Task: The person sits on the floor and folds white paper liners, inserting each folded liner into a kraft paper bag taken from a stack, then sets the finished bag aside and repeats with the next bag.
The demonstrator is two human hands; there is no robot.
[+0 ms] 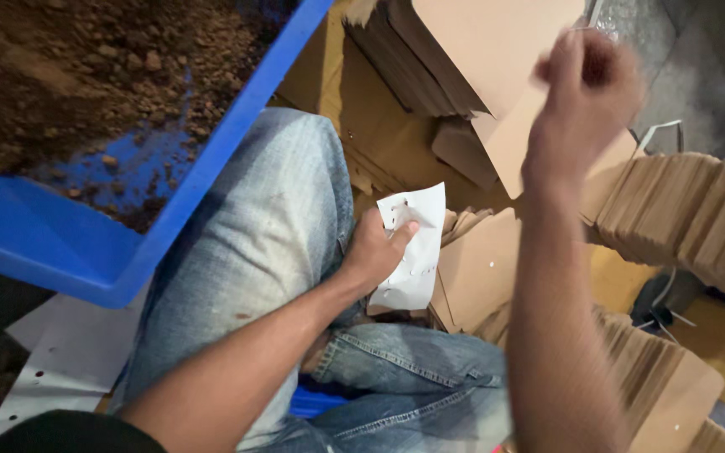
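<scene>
Two hands are working: the left hand (377,252) is pinching a white perforated sheet (414,248) at center above the knee, while the right hand (585,84), blurred at one o'clock, is curling its fingers over brown cardboard pieces (497,75).

One view only — a camera worn on the person's head, tipped steeply down over the lap. It sits close: jeans (270,243) fill the middle, both forearms run up from the bottom edge. Ahead and to the right lie card stacks (690,218); a blue tub (211,168) cuts across the upper left — its far side out of frame.
</scene>
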